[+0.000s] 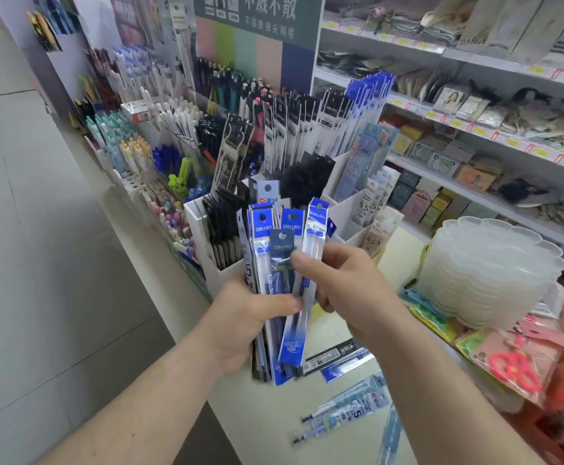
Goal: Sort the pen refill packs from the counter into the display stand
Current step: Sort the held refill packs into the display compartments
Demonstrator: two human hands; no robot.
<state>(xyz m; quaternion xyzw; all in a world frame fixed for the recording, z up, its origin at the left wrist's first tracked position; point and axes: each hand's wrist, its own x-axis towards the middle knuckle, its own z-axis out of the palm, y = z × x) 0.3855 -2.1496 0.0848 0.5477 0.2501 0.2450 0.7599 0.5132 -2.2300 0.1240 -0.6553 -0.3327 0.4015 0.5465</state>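
Holding a fanned bundle of refill packs (275,283) upright over the counter (351,391), the left hand (240,317) has its fingers wrapped round the bundle's lower half, thumb pressed across the front. The right hand (344,280) meets the bundle from the right, its thumb and fingers pinching one clear pack with a blue header (311,250) near the middle of its length. Most packs in the bundle carry blue headers; one shorter pack in front has a dark header.

Just behind the bundle stands the display stand (203,236), a white stand of compartments already filled with black and blue packs standing on end. Below the bundle, several more packs lie flat on the counter: a black-and-blue one (337,359) right under the right wrist, and pale blue ones (347,414) nearer the camera.

Right of the bundle, a stack of clear plastic trays (485,273) sits on the counter, with red scissors in a pink packet (515,367) in front of it. Behind the stand, tiers of pens (160,129) rise leftward, and shelves (475,135) of small goods run along the right.
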